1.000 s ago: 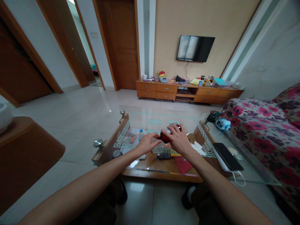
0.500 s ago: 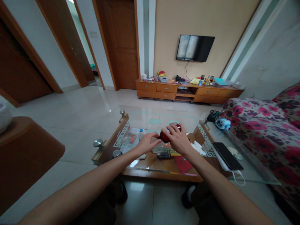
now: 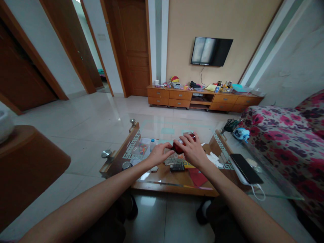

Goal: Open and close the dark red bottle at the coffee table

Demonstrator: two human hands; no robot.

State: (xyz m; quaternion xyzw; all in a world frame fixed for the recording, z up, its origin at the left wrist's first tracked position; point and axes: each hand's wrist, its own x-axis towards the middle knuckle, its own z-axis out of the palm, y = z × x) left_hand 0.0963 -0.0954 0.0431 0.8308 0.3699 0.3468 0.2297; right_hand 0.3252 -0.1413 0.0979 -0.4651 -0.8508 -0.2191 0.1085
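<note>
A reddish-brown, shiny, rounded bottle (image 3: 178, 147) is held on its side above the glass coffee table (image 3: 152, 184). My right hand (image 3: 194, 151) is wrapped over it from above, hiding much of its body. At the bottle's left end, my left hand (image 3: 159, 155) pinches with thumb and fingers around its narrow dark tip. Whether that tip is a cap or the neck is too small to tell. Under the glass, below my hands, lie a black flat box (image 3: 177, 167), a red sheet (image 3: 197, 177) and a clear plastic box (image 3: 170, 160).
A blue-capped bottle (image 3: 152, 144) and a round metal-lidded jar (image 3: 126, 165) are to the left. White tissues (image 3: 214, 159) lie right of my hands. A black phone (image 3: 246, 168) with a white cable rests near the table's right edge, beside the flowered sofa (image 3: 280, 135).
Both hands stay in place on the bottle. The bottle looks slightly turned between them; the view has shifted only a little.
</note>
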